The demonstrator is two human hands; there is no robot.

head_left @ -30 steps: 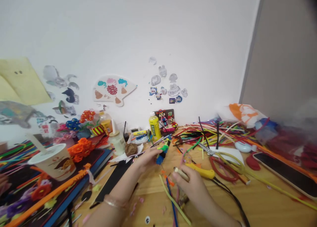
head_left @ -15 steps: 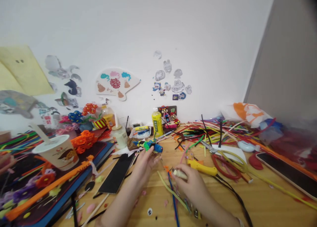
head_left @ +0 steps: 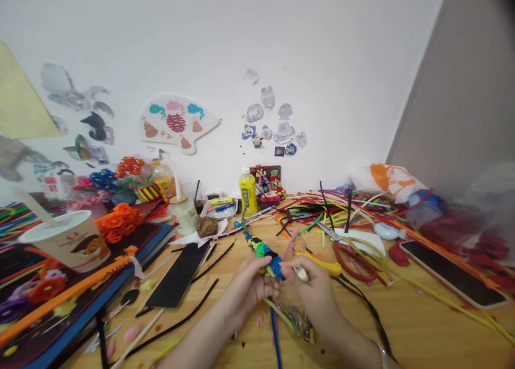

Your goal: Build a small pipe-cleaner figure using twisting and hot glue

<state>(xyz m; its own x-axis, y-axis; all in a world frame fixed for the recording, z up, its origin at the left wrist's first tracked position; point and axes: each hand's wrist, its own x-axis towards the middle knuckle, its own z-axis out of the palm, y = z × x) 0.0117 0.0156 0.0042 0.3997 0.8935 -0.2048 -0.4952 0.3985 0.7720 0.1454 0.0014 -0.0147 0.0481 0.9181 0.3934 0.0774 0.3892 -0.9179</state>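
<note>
My left hand (head_left: pixel 250 289) is closed on a small pipe-cleaner figure (head_left: pixel 263 253) of green, yellow and blue, held just above the wooden table (head_left: pixel 422 331). My right hand (head_left: pixel 313 291) is closed beside it, touching the figure's blue end and gripping a pale cream stick-like tool (head_left: pixel 301 273). Both hands meet at the table's front centre. Loose green and blue pipe cleaners (head_left: pixel 276 326) lie under them.
A yellow-handled tool (head_left: pixel 328 267) and red-handled scissors (head_left: pixel 356 264) lie right of my hands, a phone (head_left: pixel 446 272) further right. Many pipe cleaners (head_left: pixel 341 208) cover the back. A paper cup (head_left: pixel 66 240), orange flowers (head_left: pixel 116 224), a black strip (head_left: pixel 179 275) and yellow bottle (head_left: pixel 248 191) stand left and behind.
My left hand has drawn the figure nearer and to the right, turning it. My right hand rose from the table to meet it. The view tilted down slightly.
</note>
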